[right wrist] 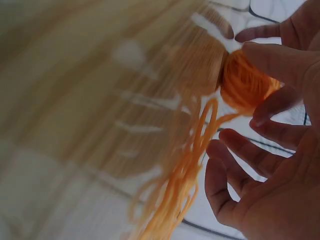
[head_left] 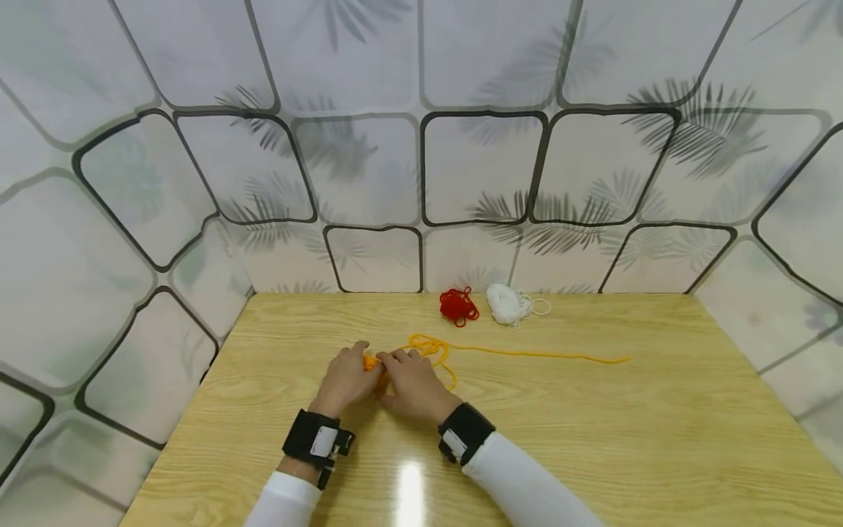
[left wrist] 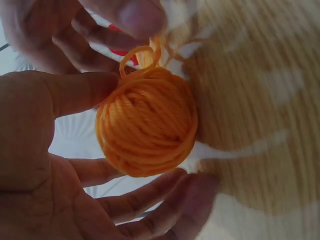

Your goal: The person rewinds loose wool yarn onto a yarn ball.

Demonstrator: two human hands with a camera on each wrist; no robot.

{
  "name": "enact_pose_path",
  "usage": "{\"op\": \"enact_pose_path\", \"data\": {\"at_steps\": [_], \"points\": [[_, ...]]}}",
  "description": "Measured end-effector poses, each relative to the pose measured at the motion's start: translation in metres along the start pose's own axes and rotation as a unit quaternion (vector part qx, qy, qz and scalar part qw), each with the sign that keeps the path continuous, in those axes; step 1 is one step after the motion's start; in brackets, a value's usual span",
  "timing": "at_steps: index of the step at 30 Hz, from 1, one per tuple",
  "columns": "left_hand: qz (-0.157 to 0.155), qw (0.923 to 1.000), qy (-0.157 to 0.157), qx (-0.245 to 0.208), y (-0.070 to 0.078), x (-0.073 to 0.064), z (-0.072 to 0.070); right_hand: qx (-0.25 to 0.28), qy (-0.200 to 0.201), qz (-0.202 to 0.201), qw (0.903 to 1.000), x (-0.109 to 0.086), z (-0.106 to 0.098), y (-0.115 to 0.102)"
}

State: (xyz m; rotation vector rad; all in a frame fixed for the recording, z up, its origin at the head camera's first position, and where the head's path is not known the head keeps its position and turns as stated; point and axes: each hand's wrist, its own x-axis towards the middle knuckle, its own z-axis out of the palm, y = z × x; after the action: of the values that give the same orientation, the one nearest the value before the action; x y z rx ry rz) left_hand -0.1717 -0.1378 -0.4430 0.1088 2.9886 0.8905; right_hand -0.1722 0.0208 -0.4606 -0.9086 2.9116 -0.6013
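A round ball of orange yarn point(left wrist: 147, 125) sits between the thumb and fingers of my left hand point(head_left: 345, 377), which grips it just above the table. Only a small part of the ball point(head_left: 370, 362) shows between the hands in the head view. Close beside it on the right is my right hand point(head_left: 415, 384); its thumb and loosely bent fingers are spread apart near the ball point(right wrist: 242, 82) in the right wrist view. A strand leads from the ball to loose loops of orange yarn point(head_left: 428, 342). Whether the right fingertips touch the strand is hard to see.
At the back of the wooden table point(head_left: 593, 439) lie a red yarn bundle point(head_left: 456, 306) and a white yarn bundle point(head_left: 506, 304). A long orange tail point(head_left: 546, 354) stretches to the right. Patterned curtains point(head_left: 369, 168) surround the back and sides.
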Motion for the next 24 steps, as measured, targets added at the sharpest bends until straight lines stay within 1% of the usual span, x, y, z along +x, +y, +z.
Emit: {"op": "enact_pose_path", "data": {"at_steps": [3,5,8,11,13,14,16,17,19,21,24], "points": [[0.007,0.9998,0.004,-0.018,0.0,0.002,0.002,-0.014,-0.001,-0.001,0.9999,0.006,0.003,-0.005],[0.001,0.9995,0.001,-0.032,0.001,0.002,0.002,-0.015,0.002,0.001,0.9999,0.008,0.004,-0.006],[-0.006,0.9987,-0.002,-0.05,0.002,0.001,0.001,-0.014,0.019,-0.001,0.9997,0.009,0.003,-0.006],[-0.004,0.9971,-0.001,-0.076,0.005,-0.003,-0.002,0.0,0.047,-0.011,0.9988,0.006,-0.001,-0.004],[0.004,0.994,-0.006,-0.11,0.008,-0.006,-0.006,0.025,0.061,-0.014,0.9978,0.002,-0.007,-0.002],[0.009,0.9909,-0.011,-0.134,0.01,-0.007,-0.009,0.04,0.068,-0.015,0.9968,0.0,-0.011,-0.001],[0.023,0.9807,-0.027,-0.192,0.015,-0.01,-0.017,0.085,0.081,-0.016,0.9929,-0.005,-0.02,0.001],[0.032,0.9735,-0.04,-0.223,0.017,-0.011,-0.021,0.111,0.089,-0.018,0.9897,-0.008,-0.026,0.001],[0.055,0.9553,-0.065,-0.283,0.023,-0.013,-0.031,0.159,0.112,-0.029,0.9805,-0.013,-0.038,0.003],[0.082,0.9358,-0.086,-0.332,0.03,-0.014,-0.04,0.196,0.139,-0.047,0.9695,-0.018,-0.05,0.005],[0.12,0.9091,-0.111,-0.383,0.04,-0.016,-0.052,0.233,0.172,-0.07,0.9546,-0.024,-0.066,0.007]]}}
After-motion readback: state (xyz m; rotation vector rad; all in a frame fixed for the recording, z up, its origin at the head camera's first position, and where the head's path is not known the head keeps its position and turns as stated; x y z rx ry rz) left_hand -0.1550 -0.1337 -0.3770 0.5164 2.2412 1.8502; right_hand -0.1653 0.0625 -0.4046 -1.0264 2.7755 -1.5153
